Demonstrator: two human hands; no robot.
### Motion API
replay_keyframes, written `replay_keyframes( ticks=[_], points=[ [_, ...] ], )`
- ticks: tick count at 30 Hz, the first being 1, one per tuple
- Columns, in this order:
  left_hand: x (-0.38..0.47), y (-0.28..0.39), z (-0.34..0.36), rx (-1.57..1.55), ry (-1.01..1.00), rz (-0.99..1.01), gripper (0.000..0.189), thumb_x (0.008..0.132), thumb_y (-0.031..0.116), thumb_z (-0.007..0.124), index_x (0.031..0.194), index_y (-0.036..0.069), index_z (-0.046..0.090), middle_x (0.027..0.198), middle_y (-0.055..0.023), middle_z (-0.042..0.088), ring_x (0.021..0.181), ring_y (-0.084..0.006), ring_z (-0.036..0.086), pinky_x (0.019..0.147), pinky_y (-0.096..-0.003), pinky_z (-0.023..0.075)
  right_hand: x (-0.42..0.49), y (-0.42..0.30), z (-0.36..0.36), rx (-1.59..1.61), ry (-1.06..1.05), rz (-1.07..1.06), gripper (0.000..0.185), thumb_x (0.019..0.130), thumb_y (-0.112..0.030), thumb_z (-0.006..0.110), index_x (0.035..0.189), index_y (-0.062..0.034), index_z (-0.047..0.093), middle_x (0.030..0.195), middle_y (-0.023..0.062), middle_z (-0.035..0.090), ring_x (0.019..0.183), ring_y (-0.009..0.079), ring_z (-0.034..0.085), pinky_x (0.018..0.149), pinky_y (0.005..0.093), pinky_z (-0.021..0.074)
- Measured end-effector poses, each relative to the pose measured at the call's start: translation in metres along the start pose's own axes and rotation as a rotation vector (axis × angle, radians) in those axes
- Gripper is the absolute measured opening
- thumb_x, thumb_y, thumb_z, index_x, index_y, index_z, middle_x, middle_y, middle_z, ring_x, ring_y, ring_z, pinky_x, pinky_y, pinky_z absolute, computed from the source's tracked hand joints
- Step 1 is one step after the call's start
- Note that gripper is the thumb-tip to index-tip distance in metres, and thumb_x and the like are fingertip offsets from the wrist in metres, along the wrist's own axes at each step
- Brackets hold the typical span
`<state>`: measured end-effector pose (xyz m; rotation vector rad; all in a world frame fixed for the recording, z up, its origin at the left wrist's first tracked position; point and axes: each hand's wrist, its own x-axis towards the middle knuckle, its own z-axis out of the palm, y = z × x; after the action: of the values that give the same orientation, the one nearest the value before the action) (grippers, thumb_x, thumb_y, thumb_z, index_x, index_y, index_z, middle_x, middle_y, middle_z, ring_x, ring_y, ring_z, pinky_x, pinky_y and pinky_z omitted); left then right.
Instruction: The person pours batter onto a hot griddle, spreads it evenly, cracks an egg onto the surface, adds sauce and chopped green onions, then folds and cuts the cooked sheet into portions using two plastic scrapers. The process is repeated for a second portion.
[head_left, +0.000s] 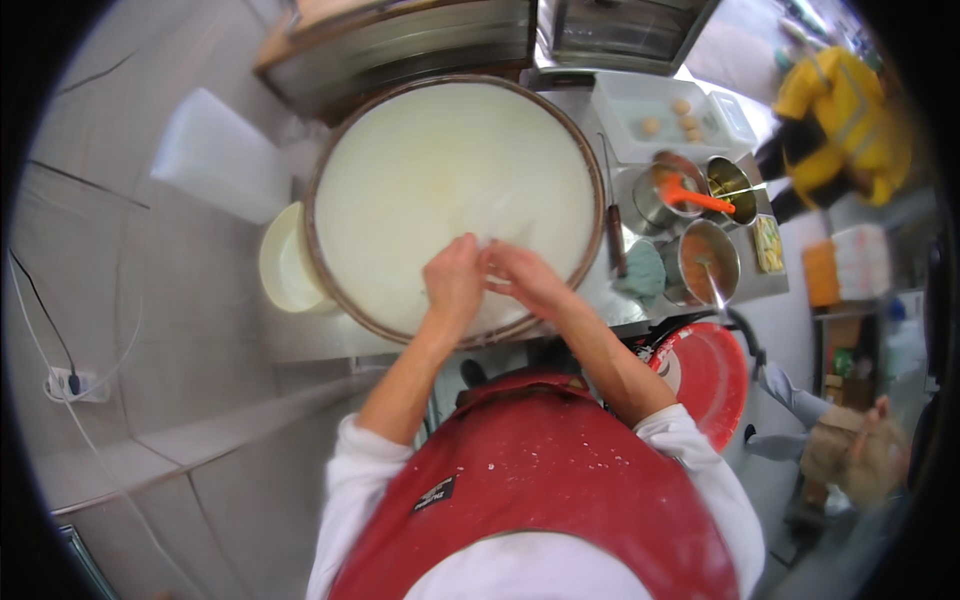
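Observation:
A large round pan or board (450, 172) with a pale, cream-white surface and a brown rim lies before me. Both of my hands are over its near part, their fingertips close together. My left hand (454, 281) is curled, with its fingers bent inward. My right hand (525, 276) has bent fingers, a little apart from one another, beside the left. Something faint and whitish shows just beyond the fingertips, too blurred to name; whether either hand grips it is not plain.
A cream tub (289, 259) stands left. At right are a hooked tool (615, 232), a teal cloth (643, 274), metal pots (709, 262), an orange utensil (697, 196) and a plastic bin (637, 142) holding several eggs. A red basin (705, 375) sits lower right. People are at far right.

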<state>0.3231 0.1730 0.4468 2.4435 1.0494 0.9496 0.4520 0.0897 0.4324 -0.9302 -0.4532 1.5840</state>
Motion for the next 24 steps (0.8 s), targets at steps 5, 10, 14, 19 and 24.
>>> replay_keyframes(
  ticks=[5,10,14,19,24],
  points=[
    [-0.012,-0.012,-0.014,-0.145,-0.019,-0.094,0.029,0.085,0.024,0.064,0.068,0.003,0.053,0.062,-0.0189,0.055,0.056,-0.0378,0.053,0.048,-0.0428,0.0404,0.011,0.036,0.008,-0.108,0.224,0.046,0.036,0.089,-0.026,0.06,0.121,-0.0091,0.054,0.11,0.0025,0.058,0.103,0.0159,0.054,0.079,0.0327,0.0462],
    [-0.009,-0.036,-0.013,-0.656,-0.249,-0.345,0.031,0.085,0.025,0.063,0.068,0.001,0.056,0.059,-0.0126,0.057,0.051,-0.0248,0.055,0.048,-0.0387,0.0414,-0.008,0.025,-0.019,-0.157,0.33,-0.062,0.039,0.077,-0.002,0.068,0.114,0.0002,0.058,0.098,0.0079,0.065,0.085,0.0166,0.061,0.073,0.0302,0.05],
    [0.05,-0.122,-0.03,-0.486,-0.194,-0.482,0.027,0.083,0.026,0.065,0.075,0.0,0.062,0.06,-0.0089,0.059,0.056,-0.0143,0.055,0.051,-0.0346,0.0422,-0.03,0.001,-0.075,-0.546,0.634,-0.254,0.014,0.083,-0.01,0.064,0.095,-0.0028,0.063,0.079,0.0035,0.064,0.068,0.0117,0.061,0.063,0.0271,0.0514],
    [0.175,-0.271,-0.051,-0.584,-0.097,-0.608,0.024,0.083,0.02,0.064,0.097,0.0,0.068,0.084,-0.0071,0.068,0.074,-0.0141,0.062,0.068,-0.0293,0.0493,-0.042,0.004,-0.176,-0.86,1.053,-0.242,0.018,0.083,-0.01,0.066,0.097,0.0001,0.064,0.086,0.0031,0.065,0.072,0.0099,0.059,0.066,0.0253,0.0479],
    [0.24,-0.36,-0.029,-0.579,-0.39,-0.955,0.034,0.084,0.027,0.062,0.106,0.001,0.063,0.092,-0.0069,0.067,0.077,-0.0169,0.064,0.07,-0.0305,0.0507,-0.036,0.025,-0.203,-0.702,0.944,-0.241,0.019,0.082,-0.005,0.065,0.1,0.0018,0.064,0.089,0.0035,0.066,0.076,0.0103,0.059,0.07,0.0261,0.0478]
  ],
)
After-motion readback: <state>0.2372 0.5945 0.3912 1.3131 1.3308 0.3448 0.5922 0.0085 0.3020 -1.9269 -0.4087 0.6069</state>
